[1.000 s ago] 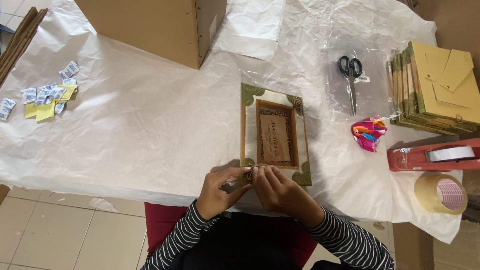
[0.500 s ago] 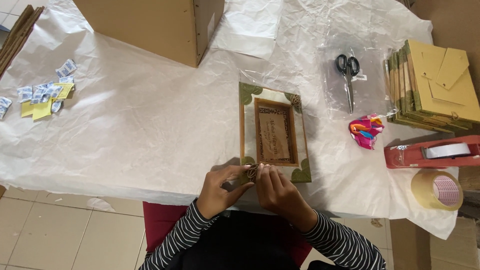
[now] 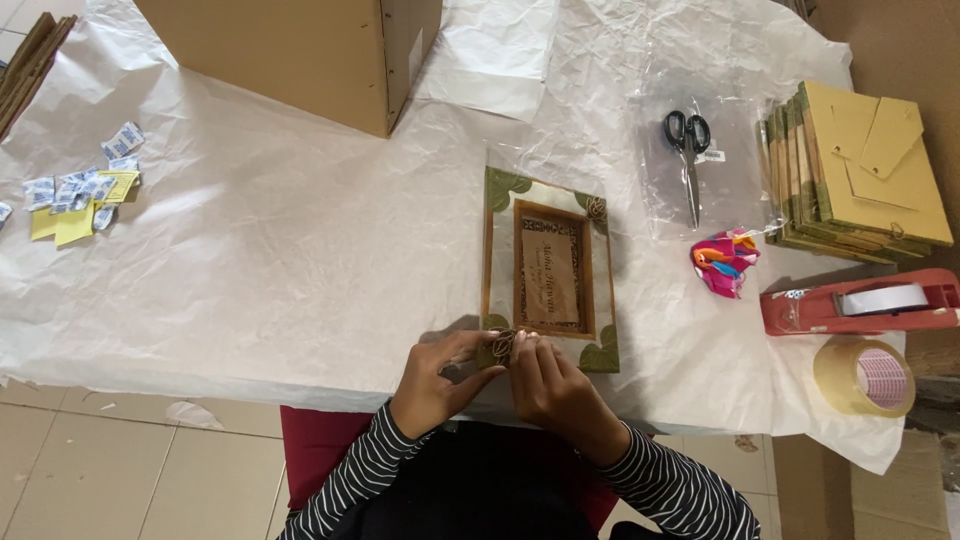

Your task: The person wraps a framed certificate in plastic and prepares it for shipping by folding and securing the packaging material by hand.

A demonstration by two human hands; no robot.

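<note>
Little has shifted since a moment ago: our left hand (image 3: 432, 385) and right hand (image 3: 555, 392) stay pinched on a small brown ornament (image 3: 501, 346) at the near-left corner of the picture frame (image 3: 548, 268) on the worktop (image 3: 280, 250). It looks light and fragile, so we grip its edges gently.

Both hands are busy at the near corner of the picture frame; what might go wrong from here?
1. The frame lies near the table's front edge, so a push might slide it off.
2. Left hand and right hand pinch a small rosette ornament, which may be fragile and could bend.
</note>
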